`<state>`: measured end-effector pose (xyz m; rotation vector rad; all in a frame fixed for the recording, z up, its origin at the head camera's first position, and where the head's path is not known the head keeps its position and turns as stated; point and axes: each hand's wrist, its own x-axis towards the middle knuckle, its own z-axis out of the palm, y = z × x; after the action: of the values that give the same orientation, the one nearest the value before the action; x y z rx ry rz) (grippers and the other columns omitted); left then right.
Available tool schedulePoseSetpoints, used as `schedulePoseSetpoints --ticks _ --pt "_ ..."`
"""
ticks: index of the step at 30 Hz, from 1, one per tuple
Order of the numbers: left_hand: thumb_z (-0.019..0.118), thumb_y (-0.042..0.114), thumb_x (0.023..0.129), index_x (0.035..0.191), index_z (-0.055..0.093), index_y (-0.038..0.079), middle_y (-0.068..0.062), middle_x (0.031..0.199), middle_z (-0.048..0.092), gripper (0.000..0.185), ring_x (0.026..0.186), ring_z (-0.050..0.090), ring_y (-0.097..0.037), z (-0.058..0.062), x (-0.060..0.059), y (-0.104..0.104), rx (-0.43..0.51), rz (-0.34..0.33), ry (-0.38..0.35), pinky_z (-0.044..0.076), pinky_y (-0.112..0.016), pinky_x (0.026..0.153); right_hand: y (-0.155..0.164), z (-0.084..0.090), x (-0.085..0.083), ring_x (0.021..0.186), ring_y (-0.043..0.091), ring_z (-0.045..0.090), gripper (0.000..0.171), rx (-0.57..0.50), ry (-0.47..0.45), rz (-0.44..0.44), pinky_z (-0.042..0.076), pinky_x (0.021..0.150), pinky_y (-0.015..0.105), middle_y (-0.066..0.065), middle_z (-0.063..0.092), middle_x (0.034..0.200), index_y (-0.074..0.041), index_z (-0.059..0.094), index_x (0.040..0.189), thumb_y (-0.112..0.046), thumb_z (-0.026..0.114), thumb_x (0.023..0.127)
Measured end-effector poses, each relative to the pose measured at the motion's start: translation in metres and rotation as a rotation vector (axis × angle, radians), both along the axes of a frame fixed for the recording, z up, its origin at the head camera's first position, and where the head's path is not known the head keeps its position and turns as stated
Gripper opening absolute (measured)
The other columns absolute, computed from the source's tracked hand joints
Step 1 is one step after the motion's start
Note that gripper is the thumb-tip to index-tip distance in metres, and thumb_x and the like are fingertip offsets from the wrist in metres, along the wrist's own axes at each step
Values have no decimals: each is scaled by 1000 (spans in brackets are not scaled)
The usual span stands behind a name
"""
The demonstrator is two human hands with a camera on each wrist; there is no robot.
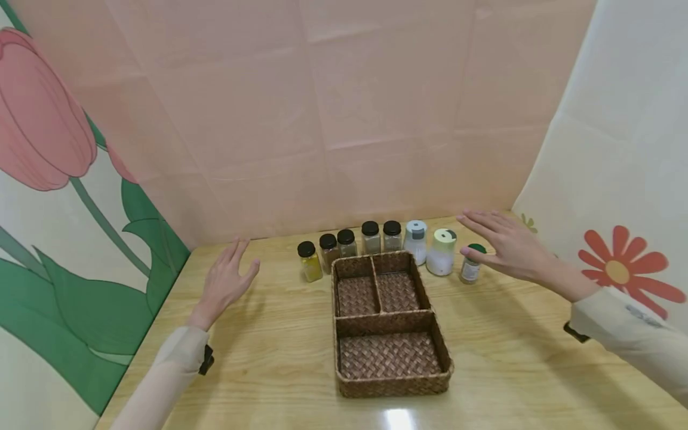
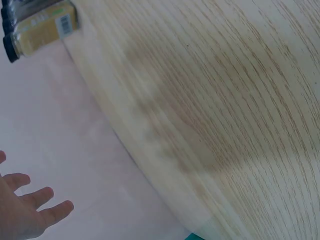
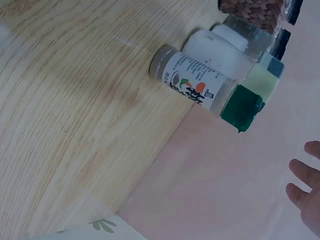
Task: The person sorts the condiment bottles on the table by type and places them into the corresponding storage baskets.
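On the wooden table point(image 1: 258, 370), left hand point(image 1: 224, 282) is hovering spread and empty, well apart from the yellow jar point(image 1: 310, 261) at its 3 o'clock. Right hand point(image 1: 507, 245) is hovering flat, fingers spread, thumb just beside the green-capped bottle point(image 1: 471, 263) at its 8 o'clock, standing upright, cap up, at the row's right end by the woven basket point(image 1: 388, 322).

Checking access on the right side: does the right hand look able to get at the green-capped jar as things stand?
Probably yes. The right hand hovers open just above the green-capped jar, which stands at the row's end with bare table beside it.
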<state>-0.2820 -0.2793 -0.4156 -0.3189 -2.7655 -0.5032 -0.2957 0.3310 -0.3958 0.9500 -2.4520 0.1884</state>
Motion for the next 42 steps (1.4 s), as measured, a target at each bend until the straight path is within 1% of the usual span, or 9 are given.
schedulePoseSetpoints --ticks 5,8,12,17,23,27,33,38,42 --pt "47 50 100 157 31 14 -17 161 22 68 141 27 -45 1 -1 1 5 -1 4 27 -64 108 -4 0 2 133 43 41 80 0 -8 0 20 116 52 16 42 152 -15 36 155 -46 69 90" --pt "47 50 100 156 32 14 -17 161 23 68 141 28 -45 1 -1 2 7 -3 5 28 -64 108 -6 0 4 133 44 41 80 -3 -17 0 22 115 54 18 43 150 -14 36 155 -46 70 89" --pt "46 52 100 156 32 14 -17 161 23 70 141 28 -45 0 -1 4 7 -4 -1 27 -64 108 -9 -1 6 134 44 40 79 -8 -34 5 18 117 51 20 44 149 -11 38 154 -44 70 89" --pt "45 53 100 156 32 13 -17 161 22 70 141 27 -45 -1 -1 6 12 -9 -2 26 -65 108 -13 -2 10 133 44 41 81 -14 -43 18 14 118 48 20 42 151 -13 36 155 -43 71 89" --pt "44 54 100 156 32 13 -16 161 22 71 142 27 -43 -2 -2 9 18 -8 -4 28 -64 108 -18 -5 16 131 46 43 77 -13 -33 35 19 116 53 17 41 152 -9 42 152 -42 72 89" --pt "41 57 100 157 31 13 -16 161 23 73 142 27 -43 -2 -1 11 13 2 -11 28 -64 108 -22 -6 18 132 45 42 78 -15 -29 49 20 116 52 17 41 152 -10 40 153 -42 70 89" --pt "43 56 100 156 32 12 -17 161 24 72 142 27 -43 1 0 13 20 1 -11 28 -63 108 -25 -7 16 132 43 43 80 -12 -40 66 18 117 50 20 42 150 -9 38 153 -44 71 88" --pt "44 54 100 155 33 8 -20 159 26 72 140 29 -44 4 -1 13 28 -1 2 29 -63 108 -28 -9 15 131 42 45 80 -13 -18 94 16 118 48 21 43 149 -7 40 152 -45 71 88" --pt "42 56 100 155 33 9 -20 159 26 73 141 29 -44 5 -1 13 31 -3 6 29 -63 108 -29 -10 15 131 41 45 78 -11 -18 96 17 118 48 20 44 149 -8 41 152 -46 69 89"
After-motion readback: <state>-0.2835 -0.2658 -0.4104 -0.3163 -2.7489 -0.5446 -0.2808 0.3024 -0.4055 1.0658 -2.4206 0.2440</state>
